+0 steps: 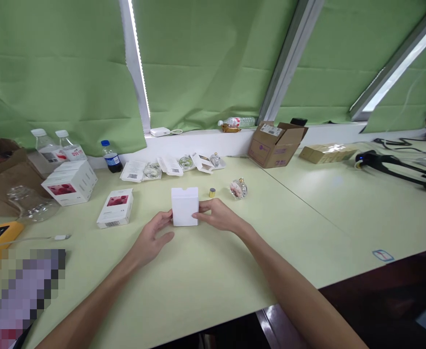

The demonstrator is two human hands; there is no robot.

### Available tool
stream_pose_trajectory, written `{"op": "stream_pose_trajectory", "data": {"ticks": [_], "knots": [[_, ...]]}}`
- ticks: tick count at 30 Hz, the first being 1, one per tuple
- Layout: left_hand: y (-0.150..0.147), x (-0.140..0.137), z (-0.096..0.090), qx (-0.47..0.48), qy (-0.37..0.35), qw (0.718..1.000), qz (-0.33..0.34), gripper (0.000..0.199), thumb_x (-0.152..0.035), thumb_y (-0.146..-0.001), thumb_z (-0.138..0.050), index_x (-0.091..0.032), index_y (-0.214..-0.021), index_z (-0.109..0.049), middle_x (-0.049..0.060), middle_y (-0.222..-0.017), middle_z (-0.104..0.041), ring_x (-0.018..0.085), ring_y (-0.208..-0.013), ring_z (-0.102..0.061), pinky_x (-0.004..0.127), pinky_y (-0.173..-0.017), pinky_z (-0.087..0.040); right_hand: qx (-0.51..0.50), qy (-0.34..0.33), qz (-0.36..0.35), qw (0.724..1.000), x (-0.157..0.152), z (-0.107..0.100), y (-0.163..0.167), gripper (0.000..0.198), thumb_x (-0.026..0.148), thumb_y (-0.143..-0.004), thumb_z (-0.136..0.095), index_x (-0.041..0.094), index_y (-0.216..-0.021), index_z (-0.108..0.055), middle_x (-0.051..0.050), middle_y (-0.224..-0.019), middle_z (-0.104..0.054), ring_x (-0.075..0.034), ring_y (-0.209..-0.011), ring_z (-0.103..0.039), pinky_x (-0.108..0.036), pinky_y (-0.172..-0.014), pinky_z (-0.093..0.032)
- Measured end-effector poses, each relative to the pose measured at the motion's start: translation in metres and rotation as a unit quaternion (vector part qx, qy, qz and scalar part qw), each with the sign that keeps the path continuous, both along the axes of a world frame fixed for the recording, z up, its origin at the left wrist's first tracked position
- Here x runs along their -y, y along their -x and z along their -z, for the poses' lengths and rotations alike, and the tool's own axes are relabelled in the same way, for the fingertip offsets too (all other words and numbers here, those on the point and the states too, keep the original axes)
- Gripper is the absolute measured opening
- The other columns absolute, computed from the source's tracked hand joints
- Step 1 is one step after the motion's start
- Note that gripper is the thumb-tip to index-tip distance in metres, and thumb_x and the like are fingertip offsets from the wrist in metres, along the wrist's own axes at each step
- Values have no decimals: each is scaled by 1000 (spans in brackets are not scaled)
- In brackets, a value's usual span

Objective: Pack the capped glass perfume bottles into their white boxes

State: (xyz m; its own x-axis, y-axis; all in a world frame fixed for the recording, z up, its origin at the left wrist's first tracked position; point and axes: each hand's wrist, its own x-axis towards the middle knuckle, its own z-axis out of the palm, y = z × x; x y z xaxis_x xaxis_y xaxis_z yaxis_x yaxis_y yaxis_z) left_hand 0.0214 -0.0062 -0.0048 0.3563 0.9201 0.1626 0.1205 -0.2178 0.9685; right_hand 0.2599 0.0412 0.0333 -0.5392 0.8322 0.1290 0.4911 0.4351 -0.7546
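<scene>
A small white carton (pixel 184 208) stands upright in front of me, with a notch in its top edge. My right hand (pixel 218 214) pinches its right side, thumb on the front and fingers behind. At the left side, my left hand (pixel 156 238) touches the carton with its fingertips, its thumb held apart. Just behind the right hand stands a small gold cap (pixel 212 192) with a grey top. A round clear glass perfume bottle (pixel 238 189) with a gold neck lies farther right. To the left lies a printed white box (pixel 116 208) with a red picture.
Opened white packages (pixel 140 171) holding glass bottles line the back. Several stacked printed boxes (pixel 71 182), a blue-capped bottle (pixel 111 156) and a clear jar (pixel 33 203) stand left. A cardboard box (pixel 276 144) and a black stand-like device (pixel 398 169) are at right.
</scene>
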Motion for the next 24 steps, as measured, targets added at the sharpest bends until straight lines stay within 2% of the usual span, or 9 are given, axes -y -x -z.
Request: {"op": "stream_pose_trajectory", "data": {"ticks": [5,9,13,17,20,24], "knots": [[-2,-3,1,-37,-35,996,-67,26,-39,-85,-55,-20,-103,-56,8,-121,-61,23,-108,-59,44,-98,-45,-33,29,-17,999,0,5,3,23,32,-81,-59,16,-94,-70,-5,-97,-73,-25,-91,-67,-34,-79,-51],[0,-6,-2,-50,-44,992,-112,32,-42,-82,-58,-20,-105,-58,7,-106,-67,22,-96,-63,41,-89,-50,-35,24,-23,999,2,5,6,23,32,-81,-59,18,-95,-70,-4,-96,-73,-23,-88,-67,-33,-78,-51],[2,-6,-10,-77,-49,991,-100,43,-44,-81,-58,-23,-119,-57,6,-112,-66,22,-91,-64,41,-85,-52,-18,14,-26,999,5,4,10,23,31,-81,-58,18,-96,-70,-3,-93,-73,-22,-85,-66,-33,-77,-51],[3,-5,-14,-95,-57,990,-92,41,-44,-82,-56,-25,-118,-59,4,-117,-65,22,-92,-64,41,-85,-52,-34,-2,-32,999,9,1,13,29,35,-85,-55,19,-105,-68,-5,-100,-71,-21,-88,-66,-34,-79,-52],[3,-4,-16,-101,-57,989,-92,42,-42,-82,-55,-26,-121,-58,4,-120,-64,22,-93,-64,40,-86,-52,-49,-62,-1,997,12,-2,15,40,38,-85,-54,22,-122,-58,-5,-109,-68,-20,-91,-64,-35,-83,-51],[3,-3,-18,-108,-53,989,-91,41,-41,-83,-55,-27,-121,-58,3,-121,-63,22,-92,-64,39,-84,-52,-53,-187,71,978,16,-4,15,64,37,-84,-57,28,-143,-32,-5,-121,-62,-20,-96,-62,-38,-90,-49]]}}
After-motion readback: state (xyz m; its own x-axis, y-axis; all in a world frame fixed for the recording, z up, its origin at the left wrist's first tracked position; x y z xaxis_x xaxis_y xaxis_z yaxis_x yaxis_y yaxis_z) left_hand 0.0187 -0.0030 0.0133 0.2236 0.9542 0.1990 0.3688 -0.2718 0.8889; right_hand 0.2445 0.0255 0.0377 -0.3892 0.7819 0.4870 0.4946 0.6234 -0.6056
